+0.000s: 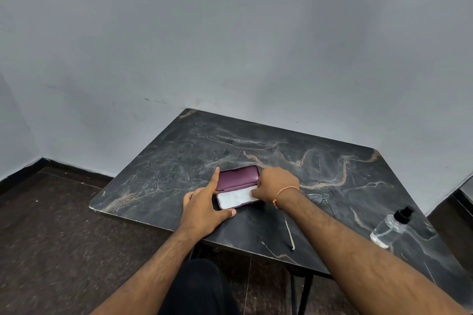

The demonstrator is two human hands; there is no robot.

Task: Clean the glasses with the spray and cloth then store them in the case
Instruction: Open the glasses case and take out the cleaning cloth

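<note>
A purple glasses case (238,176) lies open in the middle of the dark marble table (332,161), with a white cloth (234,199) in its lower half. My left hand (202,208) braces the case's left end, index finger straight along the lid and thumb at the front edge. My right hand (277,185) reaches into the case from the right, its fingers curled down on the cloth's right end. The glasses (316,198) lie on the table just right of the case, partly hidden by my right forearm, with one temple (289,233) pointing toward me.
A clear spray bottle (389,229) with a black pump top lies tilted near the table's right front edge. A grey wall stands right behind the table. Dark floor lies to the left, and the table's front edge is close to my body.
</note>
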